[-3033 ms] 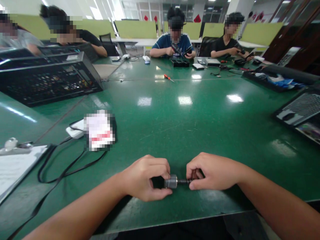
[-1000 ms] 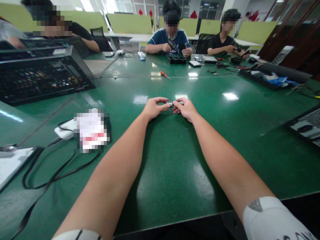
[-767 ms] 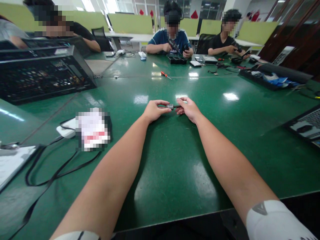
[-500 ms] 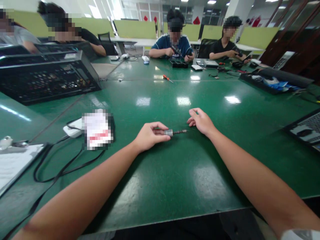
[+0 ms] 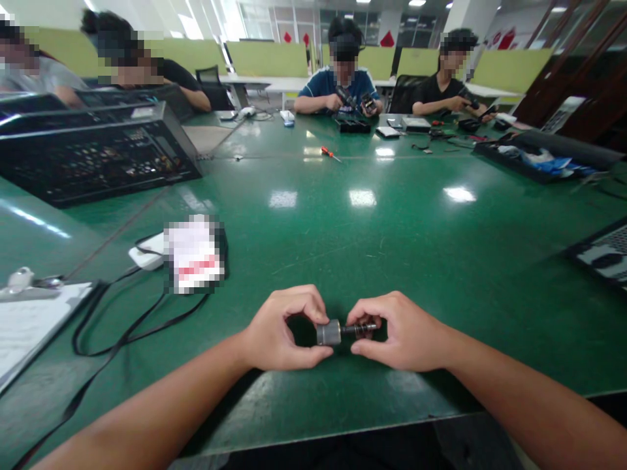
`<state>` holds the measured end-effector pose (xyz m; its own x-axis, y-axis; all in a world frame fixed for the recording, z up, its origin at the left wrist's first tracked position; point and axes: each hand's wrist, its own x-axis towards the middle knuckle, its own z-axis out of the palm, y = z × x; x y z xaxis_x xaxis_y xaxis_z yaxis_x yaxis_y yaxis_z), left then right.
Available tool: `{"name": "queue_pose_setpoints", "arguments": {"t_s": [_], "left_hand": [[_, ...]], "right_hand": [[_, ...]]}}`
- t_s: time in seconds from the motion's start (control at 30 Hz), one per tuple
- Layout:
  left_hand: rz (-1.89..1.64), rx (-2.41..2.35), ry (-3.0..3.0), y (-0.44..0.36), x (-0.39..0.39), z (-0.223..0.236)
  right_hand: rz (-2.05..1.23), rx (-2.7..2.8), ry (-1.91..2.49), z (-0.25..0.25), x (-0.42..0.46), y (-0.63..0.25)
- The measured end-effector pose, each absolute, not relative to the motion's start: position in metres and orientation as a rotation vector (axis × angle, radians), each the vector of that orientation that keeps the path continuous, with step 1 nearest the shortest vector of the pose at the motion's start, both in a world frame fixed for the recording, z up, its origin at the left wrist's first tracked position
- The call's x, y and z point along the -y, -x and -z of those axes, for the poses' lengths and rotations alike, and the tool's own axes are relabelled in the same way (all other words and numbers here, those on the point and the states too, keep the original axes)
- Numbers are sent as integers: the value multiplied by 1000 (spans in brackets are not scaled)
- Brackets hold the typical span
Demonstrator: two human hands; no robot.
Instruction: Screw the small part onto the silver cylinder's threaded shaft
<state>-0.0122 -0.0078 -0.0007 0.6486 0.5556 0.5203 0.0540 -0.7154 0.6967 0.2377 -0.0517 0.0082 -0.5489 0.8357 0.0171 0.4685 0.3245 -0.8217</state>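
Observation:
Low over the table near its front edge is a small grey metal cylinder with a thin dark shaft [image 5: 328, 333] jutting right; the shaft looks coiled like a spring. My left hand [image 5: 281, 329] grips the cylinder end between fingers and thumb. Curled around the shaft end is my right hand [image 5: 399, 331], with its fingertips at the shaft and its thumb just below. Part of the shaft is hidden by the right fingers, so how firmly they press cannot be made out.
To my left lie a blurred card on a black strap [image 5: 196, 258], a white device [image 5: 147, 251] and a clipboard [image 5: 44, 313]. A black computer case [image 5: 108, 156] stands behind them. An orange screwdriver [image 5: 329, 153] lies farther off. Several people sit across the table; trays with parts [image 5: 543, 163] are at right.
Both hands have come closer to me with the metal cylinder. My right hand, which was apart from the shaft, has moved in and curled around it.

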Motion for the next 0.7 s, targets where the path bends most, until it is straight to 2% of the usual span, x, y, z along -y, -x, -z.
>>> {"name": "queue_pose_setpoints", "arguments": {"t_s": [0.27,0.7], "left_hand": [[-954,-541,-2215,20,8,1],[-739,-419,-2244,17,11,8]], "right_hand": [[-1186,2005,1164,-6,50,-239],[-1226,2172,1152,3,49,-235]]}}
